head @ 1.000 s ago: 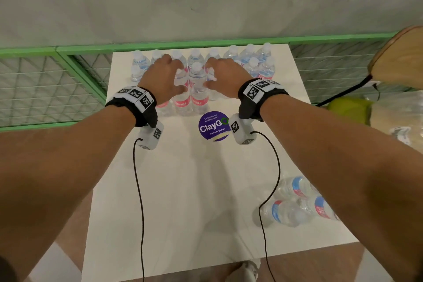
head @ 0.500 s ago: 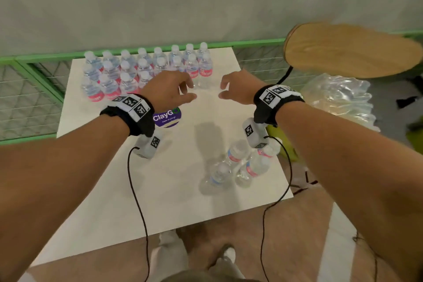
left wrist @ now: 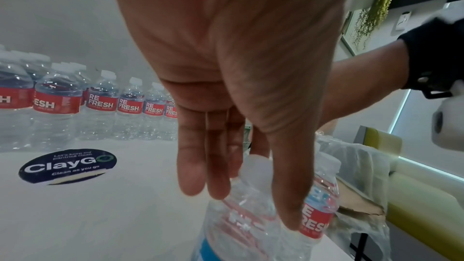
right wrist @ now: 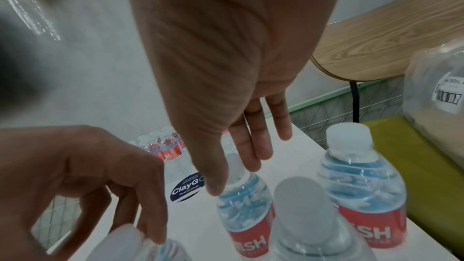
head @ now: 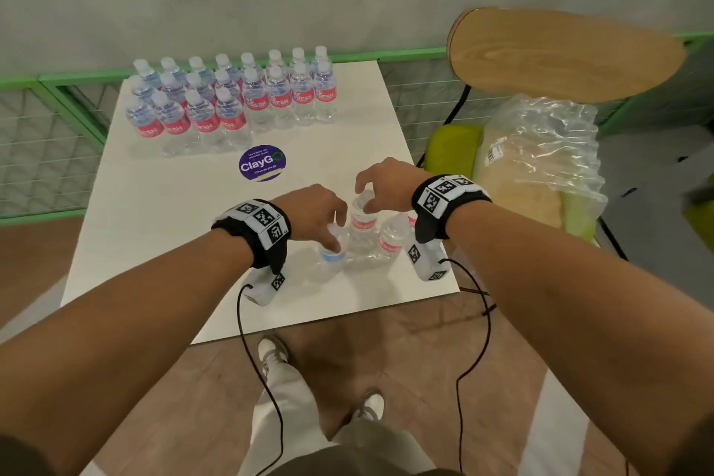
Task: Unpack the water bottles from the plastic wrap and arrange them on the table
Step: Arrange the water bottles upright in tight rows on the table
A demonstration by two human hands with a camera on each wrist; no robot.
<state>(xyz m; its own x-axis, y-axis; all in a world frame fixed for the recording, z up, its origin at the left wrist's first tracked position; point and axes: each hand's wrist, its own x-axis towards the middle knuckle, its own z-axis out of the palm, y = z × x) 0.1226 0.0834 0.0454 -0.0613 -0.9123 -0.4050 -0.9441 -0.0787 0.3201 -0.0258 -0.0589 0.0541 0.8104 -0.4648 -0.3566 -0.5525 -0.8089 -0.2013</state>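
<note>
Several red-labelled water bottles (head: 232,100) stand in rows at the far left of the white table (head: 174,243). A few loose bottles stand near the table's right front edge. My left hand (head: 335,240) comes down on the leftmost loose bottle (head: 328,263), fingers and thumb round its cap (left wrist: 256,168). My right hand (head: 365,195) pinches the top of the bottle behind it (head: 363,228), with the thumb on its shoulder (right wrist: 213,186). Two more loose bottles (right wrist: 364,195) stand under my right wrist. The empty plastic wrap (head: 541,151) lies crumpled on a chair to the right.
A round purple sticker (head: 262,162) marks the table's middle. A chair with a wooden back (head: 560,54) and yellow-green seat (head: 452,147) stands close to the table's right edge. A green mesh railing (head: 50,120) runs behind and to the left. My feet are below the front edge.
Both hands have come back from the far rows to the near right edge and dropped onto the loose bottles. Half a second ago they hovered empty over the table's middle.
</note>
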